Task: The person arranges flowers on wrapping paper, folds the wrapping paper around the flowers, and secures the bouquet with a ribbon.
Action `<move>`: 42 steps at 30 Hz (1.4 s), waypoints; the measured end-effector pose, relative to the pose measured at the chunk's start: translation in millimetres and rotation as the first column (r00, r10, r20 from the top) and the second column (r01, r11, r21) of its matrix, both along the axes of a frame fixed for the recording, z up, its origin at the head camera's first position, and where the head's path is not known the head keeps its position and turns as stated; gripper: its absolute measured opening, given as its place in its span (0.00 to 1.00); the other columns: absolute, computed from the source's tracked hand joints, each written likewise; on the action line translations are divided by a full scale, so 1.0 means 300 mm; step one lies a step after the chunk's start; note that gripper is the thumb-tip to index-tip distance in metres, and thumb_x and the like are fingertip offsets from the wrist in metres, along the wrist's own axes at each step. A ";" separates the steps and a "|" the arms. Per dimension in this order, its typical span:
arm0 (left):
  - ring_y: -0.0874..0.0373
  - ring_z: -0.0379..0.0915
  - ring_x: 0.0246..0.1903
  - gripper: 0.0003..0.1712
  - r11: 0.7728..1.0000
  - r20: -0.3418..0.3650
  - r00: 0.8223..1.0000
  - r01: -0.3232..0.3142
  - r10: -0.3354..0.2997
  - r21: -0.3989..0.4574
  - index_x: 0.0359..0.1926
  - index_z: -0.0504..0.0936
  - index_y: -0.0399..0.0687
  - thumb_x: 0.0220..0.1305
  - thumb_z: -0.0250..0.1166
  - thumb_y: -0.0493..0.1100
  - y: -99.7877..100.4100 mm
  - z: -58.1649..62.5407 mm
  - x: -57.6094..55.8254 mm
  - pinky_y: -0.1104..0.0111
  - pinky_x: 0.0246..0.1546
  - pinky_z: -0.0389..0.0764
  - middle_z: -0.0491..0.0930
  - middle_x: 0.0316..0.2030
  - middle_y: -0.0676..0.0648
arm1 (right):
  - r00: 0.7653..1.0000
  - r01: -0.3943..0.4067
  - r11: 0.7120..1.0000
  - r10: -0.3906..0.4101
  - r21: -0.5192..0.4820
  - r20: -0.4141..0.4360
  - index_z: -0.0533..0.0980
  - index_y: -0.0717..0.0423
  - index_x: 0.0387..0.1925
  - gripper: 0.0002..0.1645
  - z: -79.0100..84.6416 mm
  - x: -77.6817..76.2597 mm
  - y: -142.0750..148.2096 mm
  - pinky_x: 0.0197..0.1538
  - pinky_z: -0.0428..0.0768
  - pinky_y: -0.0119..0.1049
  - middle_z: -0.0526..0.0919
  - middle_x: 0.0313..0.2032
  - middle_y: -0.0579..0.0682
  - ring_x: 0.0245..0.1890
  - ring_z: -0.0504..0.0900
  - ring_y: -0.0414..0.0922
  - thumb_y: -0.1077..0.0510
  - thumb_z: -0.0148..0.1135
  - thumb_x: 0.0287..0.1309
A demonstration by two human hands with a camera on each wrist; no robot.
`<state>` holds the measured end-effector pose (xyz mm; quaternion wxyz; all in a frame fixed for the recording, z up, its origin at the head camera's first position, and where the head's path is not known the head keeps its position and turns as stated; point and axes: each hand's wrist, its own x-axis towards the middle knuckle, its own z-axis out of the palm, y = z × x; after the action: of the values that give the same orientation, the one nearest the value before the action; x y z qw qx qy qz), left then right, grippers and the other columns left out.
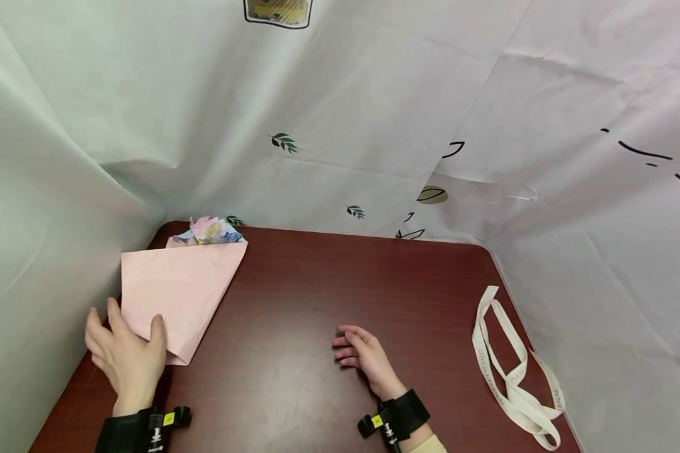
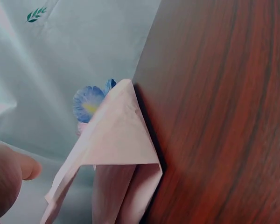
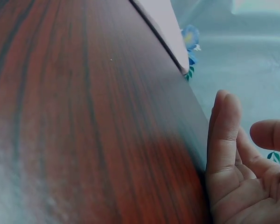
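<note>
A bouquet wrapped in pink paper lies at the table's back left, with pink and blue flowers peeking from its far end. My left hand is beside its near left edge, fingers spread, the thumb overlapping the paper in the head view. The left wrist view gives the folded lower end of the wrap, a blue flower behind it, and part of that hand at the left edge. Holding nothing, my right hand is over the middle of the table with its fingers loosely bent.
A loosely looped white ribbon with printed lettering lies along the right edge of the dark red-brown table. White patterned cloth hangs behind the table and along both sides. Both wrists carry black camera straps.
</note>
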<state>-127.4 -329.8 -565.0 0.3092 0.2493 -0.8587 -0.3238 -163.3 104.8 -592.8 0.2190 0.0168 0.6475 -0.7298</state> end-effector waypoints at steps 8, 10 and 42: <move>0.42 0.34 0.76 0.50 1.000 -0.045 0.999 0.020 -0.020 -0.014 0.79 0.54 0.45 0.62 0.69 0.46 0.032 0.010 -0.002 0.35 0.65 0.46 0.43 0.78 0.37 | 1.000 0.001 1.000 -0.001 -0.007 -0.002 0.71 0.63 0.66 0.26 -0.003 0.000 0.003 0.39 0.84 0.36 0.84 0.47 0.58 0.37 0.85 0.44 0.49 0.49 0.78; 0.42 0.34 0.76 0.49 0.999 -0.068 0.997 0.030 -0.032 -0.028 0.79 0.55 0.46 0.62 0.69 0.45 0.041 0.013 -0.002 0.35 0.65 0.45 0.44 0.77 0.37 | 1.000 -0.003 1.000 0.003 -0.003 0.000 0.71 0.63 0.66 0.26 0.001 0.001 0.007 0.39 0.85 0.37 0.84 0.48 0.59 0.37 0.86 0.45 0.49 0.49 0.78; 0.32 0.46 0.72 0.42 0.898 -0.237 0.867 0.430 -0.439 -0.091 0.76 0.62 0.40 0.61 0.66 0.37 0.265 0.062 -0.161 0.34 0.65 0.46 0.56 0.73 0.31 | 0.917 0.330 0.181 -0.294 0.927 -0.269 0.82 0.62 0.42 0.20 0.120 0.038 0.822 0.39 0.71 0.66 0.78 0.46 0.72 0.50 0.69 0.76 0.50 0.58 0.60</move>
<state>-175.7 -250.2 -546.2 0.3393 0.0011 -0.8520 -0.3988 -151.8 351.5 -557.0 0.0004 0.2666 0.9401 -0.2123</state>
